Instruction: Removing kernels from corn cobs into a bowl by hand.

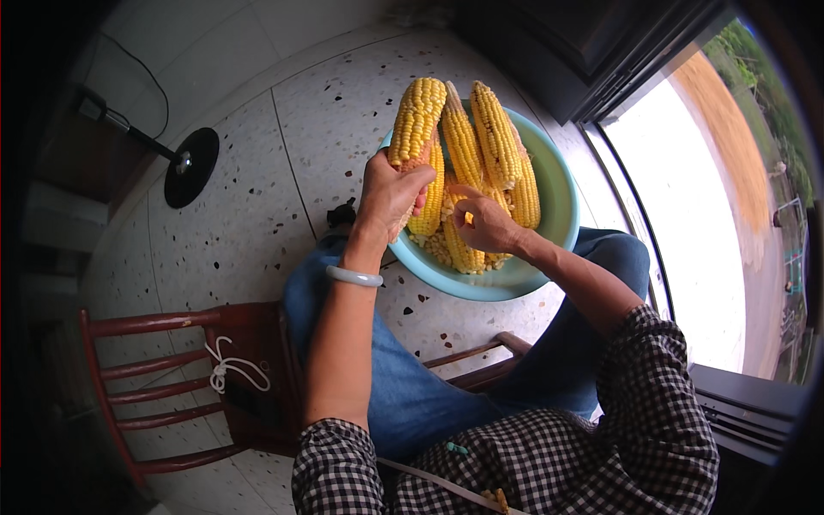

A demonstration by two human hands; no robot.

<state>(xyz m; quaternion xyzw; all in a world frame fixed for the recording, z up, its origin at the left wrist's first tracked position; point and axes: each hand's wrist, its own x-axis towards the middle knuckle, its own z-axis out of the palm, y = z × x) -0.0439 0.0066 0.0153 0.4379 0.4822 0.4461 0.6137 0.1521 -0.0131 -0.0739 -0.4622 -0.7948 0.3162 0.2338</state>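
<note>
My left hand (394,193) grips a partly shelled corn cob (418,119) around its bare lower part. Yellow kernels still cover its upper end, and the cob leans over the left rim of a light blue plastic basin (566,193). Just right of it, my right hand (486,222) hovers over the basin with the index finger extended and the other fingers loosely curled. No object shows in it, though its palm is hidden. Several ears of corn (494,135) lie in the basin. Loose kernels (434,248) cover part of its bottom beneath them.
My knees flank the basin on a speckled terrazzo floor (244,244). A red wooden chair (154,386) with a white cord (225,370) stands at left. Farther back is a round black stand base (192,167). A dark door (534,58) and a bright doorway border the right side.
</note>
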